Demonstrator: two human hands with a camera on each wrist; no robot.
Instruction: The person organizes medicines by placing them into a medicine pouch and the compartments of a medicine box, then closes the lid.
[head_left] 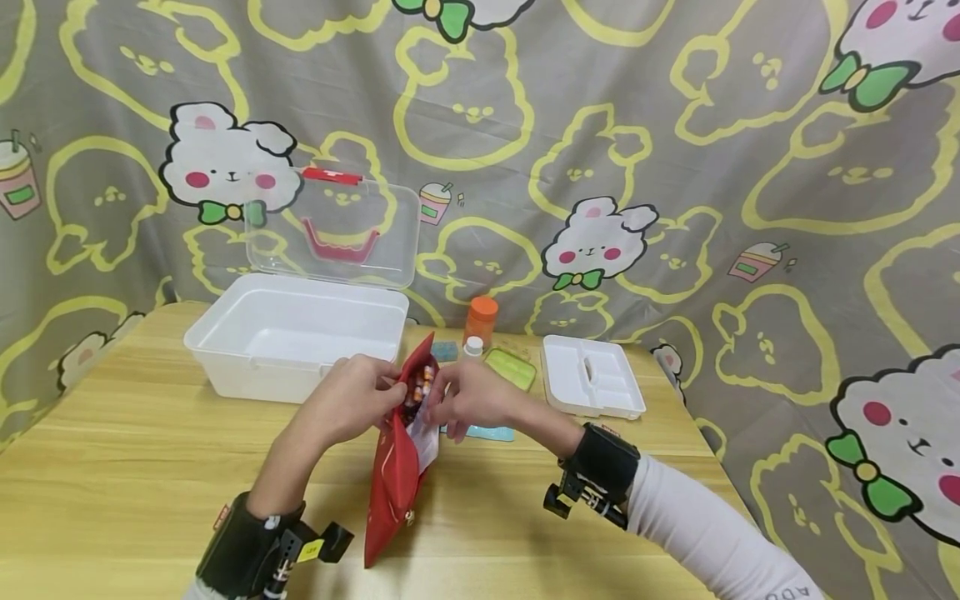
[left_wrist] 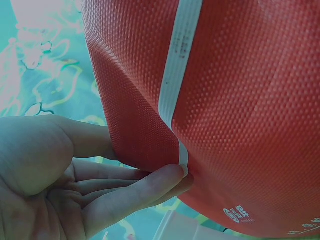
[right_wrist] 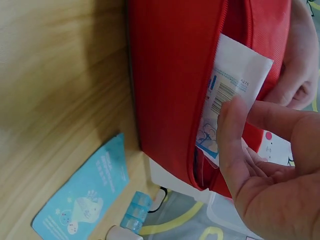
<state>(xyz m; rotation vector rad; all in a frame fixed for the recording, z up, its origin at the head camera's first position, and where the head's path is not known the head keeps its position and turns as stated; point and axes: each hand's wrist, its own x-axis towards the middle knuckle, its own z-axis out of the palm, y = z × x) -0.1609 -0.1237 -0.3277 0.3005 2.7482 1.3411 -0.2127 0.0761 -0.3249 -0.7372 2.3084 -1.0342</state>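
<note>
A red zippered pouch [head_left: 393, 475] stands on edge on the wooden table, its mouth partly spread. My left hand [head_left: 352, 400] pinches the pouch's rim between thumb and fingers; in the left wrist view those fingers touch a pale strap [left_wrist: 179, 55] on the red fabric. On the other side, my right hand [head_left: 476, 396] pinches a white printed packet [right_wrist: 235, 80] with a barcode. The packet sticks partly out of the pouch opening, and its lower part is hidden inside. Orange-and-white capsules [head_left: 423, 383] show in the pouch mouth between the hands.
A translucent box [head_left: 277, 379] with its lid raised stands at the back left. Behind the hands are an orange bottle [head_left: 481, 323], a white-capped bottle [head_left: 473, 347], a blue pill box [right_wrist: 136, 212], a green case [head_left: 512, 369] and a blue packet [right_wrist: 87, 197]. A white divided tray [head_left: 557, 375] lies right.
</note>
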